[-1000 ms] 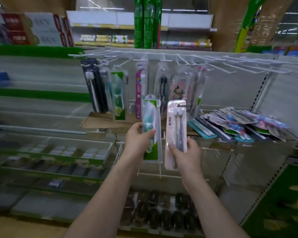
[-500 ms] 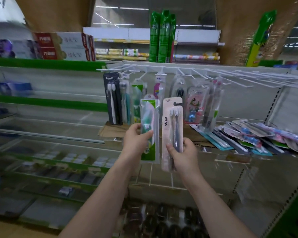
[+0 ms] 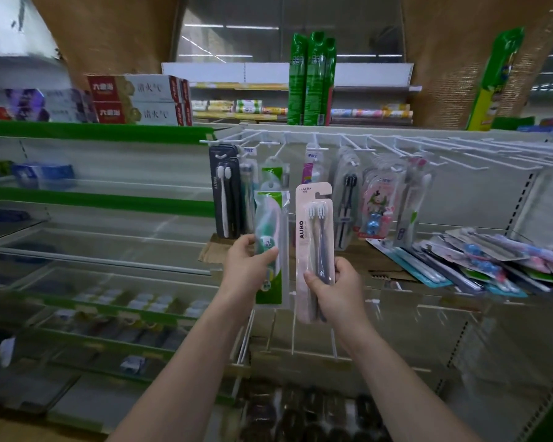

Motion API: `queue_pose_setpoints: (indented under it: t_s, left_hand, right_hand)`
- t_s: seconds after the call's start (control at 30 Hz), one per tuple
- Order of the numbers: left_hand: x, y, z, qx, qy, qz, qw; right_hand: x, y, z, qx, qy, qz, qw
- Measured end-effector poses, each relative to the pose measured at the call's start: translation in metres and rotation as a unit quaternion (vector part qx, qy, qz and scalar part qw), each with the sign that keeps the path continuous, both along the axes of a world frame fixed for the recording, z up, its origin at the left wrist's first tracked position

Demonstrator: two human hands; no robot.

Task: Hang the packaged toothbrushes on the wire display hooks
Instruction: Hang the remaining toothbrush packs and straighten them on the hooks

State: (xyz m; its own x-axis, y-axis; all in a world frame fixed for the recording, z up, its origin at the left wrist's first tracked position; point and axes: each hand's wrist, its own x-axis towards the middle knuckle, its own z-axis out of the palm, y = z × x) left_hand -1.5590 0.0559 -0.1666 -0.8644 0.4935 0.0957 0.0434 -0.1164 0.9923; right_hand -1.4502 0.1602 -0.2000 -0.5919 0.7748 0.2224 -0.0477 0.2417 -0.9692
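Observation:
My left hand [image 3: 248,266] grips a green-and-white toothbrush pack [image 3: 270,224] upright, thumb across its front. Beside it my right hand [image 3: 337,290] holds a pale pink AUBO two-brush pack [image 3: 313,228] by its lower half. Both packs stand just below and in front of the white wire hooks [image 3: 348,143]. Several toothbrush packs hang from the left hooks, among them a black AUBO pack [image 3: 224,199] and a pink cartoon pack [image 3: 377,205]. The hooks to the right [image 3: 479,154] carry nothing.
A loose heap of toothbrush packs [image 3: 479,263] lies on the shelf at right, on flattened cardboard [image 3: 383,269]. Toothpaste boxes [image 3: 138,100] sit on the green-edged shelf at upper left. Tall green packages [image 3: 312,78] stand behind the rack. Glass-fronted shelves [image 3: 93,250] fill the left.
Both hands and their packs sit a little further right and nearer the hanging row as the view shifted left and upward. The grips on both packs are unchanged.

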Motion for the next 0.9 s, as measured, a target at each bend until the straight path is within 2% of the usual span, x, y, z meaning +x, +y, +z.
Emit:
queue_pose_setpoints:
  t_s: [0.23, 0.67, 0.9]
  left_hand:
    - [0.002, 0.006, -0.001, -0.014, -0.002, 0.006, 1.0]
    - [0.05, 0.095, -0.006, -0.044, -0.023, -0.022, 0.999]
    - [0.031, 0.093, -0.008, -0.063, -0.02, 0.044, 0.997]
  right_hand:
    - [0.004, 0.007, 0.0, -0.008, 0.016, 0.001, 1.0]
    - [0.056, 0.081, -0.002, -0.042, 0.02, -0.029, 0.998]
    - [0.033, 0.087, -0.001, -0.033, -0.001, -0.004, 0.999]
